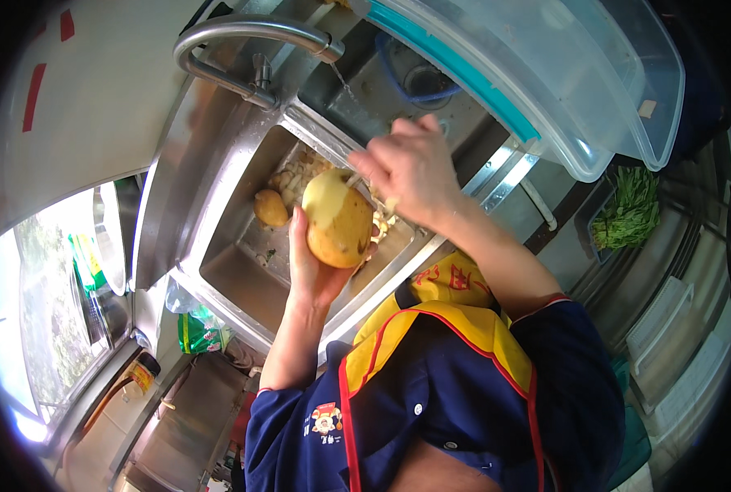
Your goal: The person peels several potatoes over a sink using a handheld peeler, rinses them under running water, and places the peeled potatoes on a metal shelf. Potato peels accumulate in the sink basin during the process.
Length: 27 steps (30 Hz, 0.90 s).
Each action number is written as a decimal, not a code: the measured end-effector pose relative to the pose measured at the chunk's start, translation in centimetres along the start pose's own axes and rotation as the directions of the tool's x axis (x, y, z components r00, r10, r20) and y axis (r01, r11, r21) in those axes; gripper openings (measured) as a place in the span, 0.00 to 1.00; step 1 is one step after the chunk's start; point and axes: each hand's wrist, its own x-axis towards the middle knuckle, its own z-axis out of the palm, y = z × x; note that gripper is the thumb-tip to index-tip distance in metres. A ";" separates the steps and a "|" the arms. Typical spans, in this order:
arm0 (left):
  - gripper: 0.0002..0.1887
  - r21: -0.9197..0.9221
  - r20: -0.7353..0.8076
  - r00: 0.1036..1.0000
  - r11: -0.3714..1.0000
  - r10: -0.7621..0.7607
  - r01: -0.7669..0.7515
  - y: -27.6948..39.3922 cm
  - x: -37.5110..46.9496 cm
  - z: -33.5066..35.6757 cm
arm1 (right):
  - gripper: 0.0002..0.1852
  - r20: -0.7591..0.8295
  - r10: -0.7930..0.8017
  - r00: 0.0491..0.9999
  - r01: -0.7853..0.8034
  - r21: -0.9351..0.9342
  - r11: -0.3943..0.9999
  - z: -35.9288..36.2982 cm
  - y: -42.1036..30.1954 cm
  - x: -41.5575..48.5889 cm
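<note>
A large, partly peeled potato [339,221] rests in my left hand [313,270], over the near basin of a steel double sink. Its upper left shows pale flesh, and brown-yellow skin covers the rest. My right hand [411,169] is curled, slightly blurred, just right of the potato's top. A small tool seems to stick out of its fingers against the potato; its kind is too hidden to tell. Below, in the near basin, lie another unpeeled potato [271,208] and a heap of peelings [298,175].
A steel faucet [251,27] runs a thin stream into the far basin [365,80], where a blue-rimmed item lies by the drain. Large clear plastic bins [562,74] lean over that basin's right side. Green leafy vegetables [627,209] sit in a tray at the right.
</note>
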 end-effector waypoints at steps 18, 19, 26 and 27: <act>0.39 0.188 -0.106 0.984 0.975 0.142 -0.121 0.8 -3.1 0.1 | 0.19 -0.017 0.068 0.998 -0.069 -0.104 0.992 3.0 1.6 0.7; 0.39 0.207 -0.135 0.975 0.967 0.177 -0.147 0.7 -2.9 0.1 | 0.19 -0.002 0.035 0.999 -0.035 -0.052 0.998 2.8 0.6 0.8; 0.41 0.343 -0.149 0.945 0.911 0.292 -0.228 -0.6 -3.6 -1.0 | 0.19 0.067 0.100 0.993 -0.091 -0.131 0.987 2.5 0.1 1.4; 0.42 0.382 -0.075 0.948 0.887 0.308 -0.258 -0.3 -3.9 -1.2 | 0.19 0.098 0.193 0.976 -0.162 -0.259 0.952 2.4 1.0 1.7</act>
